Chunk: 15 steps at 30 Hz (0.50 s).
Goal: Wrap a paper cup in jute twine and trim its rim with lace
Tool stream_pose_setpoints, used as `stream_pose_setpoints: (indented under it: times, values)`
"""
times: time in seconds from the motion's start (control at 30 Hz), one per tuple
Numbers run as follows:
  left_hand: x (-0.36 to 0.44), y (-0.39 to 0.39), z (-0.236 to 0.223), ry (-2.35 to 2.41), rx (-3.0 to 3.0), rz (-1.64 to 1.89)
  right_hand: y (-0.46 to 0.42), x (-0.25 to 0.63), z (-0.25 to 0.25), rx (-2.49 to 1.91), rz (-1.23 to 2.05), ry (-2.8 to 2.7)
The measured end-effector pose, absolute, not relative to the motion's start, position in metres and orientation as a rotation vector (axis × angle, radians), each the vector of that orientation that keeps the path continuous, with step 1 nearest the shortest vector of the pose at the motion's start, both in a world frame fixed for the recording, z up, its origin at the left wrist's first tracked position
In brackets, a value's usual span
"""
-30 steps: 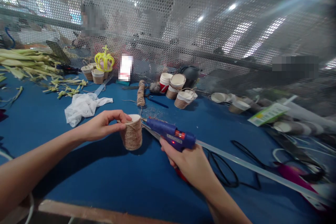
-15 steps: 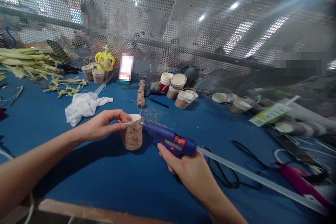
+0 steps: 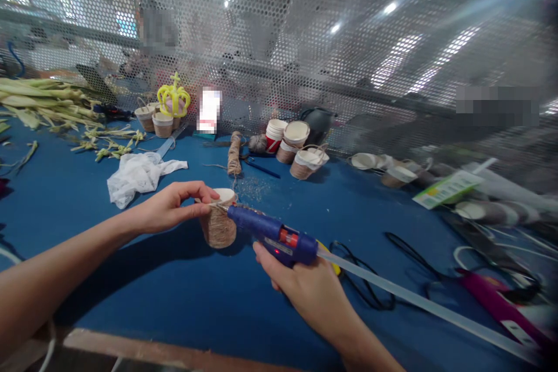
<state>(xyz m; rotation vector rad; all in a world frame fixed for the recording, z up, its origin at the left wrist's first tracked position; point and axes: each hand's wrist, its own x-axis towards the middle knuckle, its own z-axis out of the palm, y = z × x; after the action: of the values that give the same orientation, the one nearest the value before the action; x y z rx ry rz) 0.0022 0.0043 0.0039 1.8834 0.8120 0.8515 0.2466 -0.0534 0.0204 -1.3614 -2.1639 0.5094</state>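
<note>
My left hand pinches the rim of a small paper cup wrapped in brown twine, which stands on the blue table. My right hand grips a blue hot glue gun with a long clear glue stick trailing out behind it. The gun's nozzle touches the cup's upper edge, right by my left fingertips.
A twine spool, several paper cups, a yellow crown and a white plastic bag lie farther back. Green leaves lie far left. Black cords, cups and packaging crowd the right. A perforated metal screen stands behind; a person sits beyond it.
My right hand has pushed the glue gun to the left, so the nozzle now reaches the cup's rim near my left fingers. The left hand and the cup have stayed in place.
</note>
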Motion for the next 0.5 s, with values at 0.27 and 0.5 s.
stream_pose_setpoints:
  times: [0.27,0.5]
  values:
    - [0.0016,0.0048,0.0032,0.799,1.882,0.866,-0.0504,0.2468,0.0131,-1.328,0.262,-2.348]
    - [-0.0010,0.0061,0.0030,0.796,1.923,0.849,-0.0479,0.2546,0.0133,-1.418,0.413,-2.202]
